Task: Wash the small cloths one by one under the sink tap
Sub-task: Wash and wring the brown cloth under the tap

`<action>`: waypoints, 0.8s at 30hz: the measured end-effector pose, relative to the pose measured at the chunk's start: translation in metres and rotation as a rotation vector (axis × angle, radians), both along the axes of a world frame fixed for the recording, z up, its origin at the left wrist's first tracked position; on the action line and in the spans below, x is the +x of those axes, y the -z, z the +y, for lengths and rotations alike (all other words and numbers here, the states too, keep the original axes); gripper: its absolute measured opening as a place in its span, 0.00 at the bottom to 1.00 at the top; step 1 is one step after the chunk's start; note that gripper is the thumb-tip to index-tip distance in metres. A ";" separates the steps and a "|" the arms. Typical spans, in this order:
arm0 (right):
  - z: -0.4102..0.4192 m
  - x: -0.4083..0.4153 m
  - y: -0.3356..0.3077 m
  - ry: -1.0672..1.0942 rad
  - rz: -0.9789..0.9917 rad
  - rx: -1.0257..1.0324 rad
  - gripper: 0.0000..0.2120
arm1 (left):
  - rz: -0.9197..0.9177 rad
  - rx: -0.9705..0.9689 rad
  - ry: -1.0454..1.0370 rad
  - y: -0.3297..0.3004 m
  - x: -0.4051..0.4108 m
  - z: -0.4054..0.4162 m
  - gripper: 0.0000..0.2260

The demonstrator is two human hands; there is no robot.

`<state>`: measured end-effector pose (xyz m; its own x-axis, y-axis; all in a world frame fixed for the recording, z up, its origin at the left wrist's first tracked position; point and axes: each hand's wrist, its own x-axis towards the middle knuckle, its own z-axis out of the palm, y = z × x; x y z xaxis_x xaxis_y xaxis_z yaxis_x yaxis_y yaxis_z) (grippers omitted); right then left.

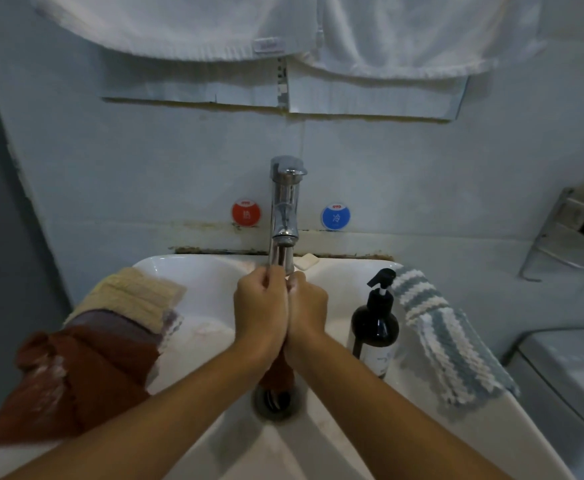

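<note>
My left hand (261,306) and my right hand (307,304) are pressed side by side under the chrome tap (284,209), fingers curled, gripping a rust-red cloth (278,374) between them. Its lower end hangs from between my wrists over the drain (274,401) of the white sink (193,275). On the sink's left rim lies a pile of small cloths: a cream one (134,299), a greyish-purple one (121,323) and a rust-brown one (76,372). A blue-and-white striped cloth (446,341) is draped over the right rim.
A dark pump bottle (375,323) stands on the sink's right rim, close to my right forearm. A bar of soap (306,260) sits behind the tap. White towels (283,26) hang above. A metal rack (574,233) is on the right wall.
</note>
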<state>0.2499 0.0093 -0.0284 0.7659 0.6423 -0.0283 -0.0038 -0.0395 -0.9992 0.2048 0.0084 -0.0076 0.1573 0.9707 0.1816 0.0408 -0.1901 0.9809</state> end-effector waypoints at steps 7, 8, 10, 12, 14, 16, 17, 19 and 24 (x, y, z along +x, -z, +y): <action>-0.010 -0.035 -0.015 -0.018 -0.138 0.201 0.13 | -0.140 -0.369 -0.027 0.007 -0.009 0.037 0.10; -0.007 -0.032 -0.014 -0.022 -0.129 0.193 0.13 | -0.139 -0.334 -0.040 0.006 -0.009 0.035 0.11; 0.002 -0.020 -0.007 0.001 -0.071 0.114 0.12 | -0.107 -0.121 -0.071 0.002 -0.009 0.022 0.13; 0.007 -0.008 -0.003 -0.008 -0.029 0.001 0.12 | -0.050 0.141 -0.056 0.000 -0.006 0.008 0.13; 0.006 -0.001 0.000 -0.008 -0.008 -0.004 0.13 | 0.006 0.237 -0.024 0.002 -0.001 0.003 0.11; -0.001 -0.005 -0.003 0.030 0.020 0.048 0.14 | -0.009 0.115 -0.014 0.006 0.000 0.012 0.12; -0.006 -0.011 -0.005 0.039 0.003 0.094 0.14 | -0.045 -0.008 -0.001 0.009 -0.001 0.020 0.13; -0.012 -0.025 -0.012 0.017 -0.094 0.179 0.13 | -0.138 -0.245 0.039 0.009 -0.006 0.033 0.13; -0.002 -0.018 -0.007 -0.013 -0.159 0.091 0.10 | -0.074 -0.057 -0.082 0.007 -0.009 0.026 0.14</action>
